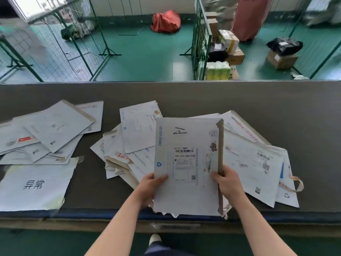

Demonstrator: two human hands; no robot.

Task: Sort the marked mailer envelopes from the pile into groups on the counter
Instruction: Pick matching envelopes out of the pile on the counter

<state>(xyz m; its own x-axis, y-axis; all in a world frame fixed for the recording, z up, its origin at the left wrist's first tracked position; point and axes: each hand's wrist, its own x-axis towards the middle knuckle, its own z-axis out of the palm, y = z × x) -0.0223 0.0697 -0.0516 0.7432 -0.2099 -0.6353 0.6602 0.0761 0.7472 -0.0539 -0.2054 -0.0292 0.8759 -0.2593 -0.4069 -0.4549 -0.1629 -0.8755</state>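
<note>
Now both hands, left hand and right hand, grasp with fingers the white cardboard mailer envelope upright by its lower edges, long axis pointing away over the grey desk.

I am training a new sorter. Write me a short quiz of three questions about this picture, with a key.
1. True or false: both hands, left hand and right hand, grip the white cardboard mailer envelope with the black pen mark.
2. Where does the white sheet with two printed black characters lie on the dark grey counter? A) far right B) near left corner C) centre
3. Fill in: beyond the counter, the floor is ____.

Key: 1 true; 2 B; 3 green
</note>
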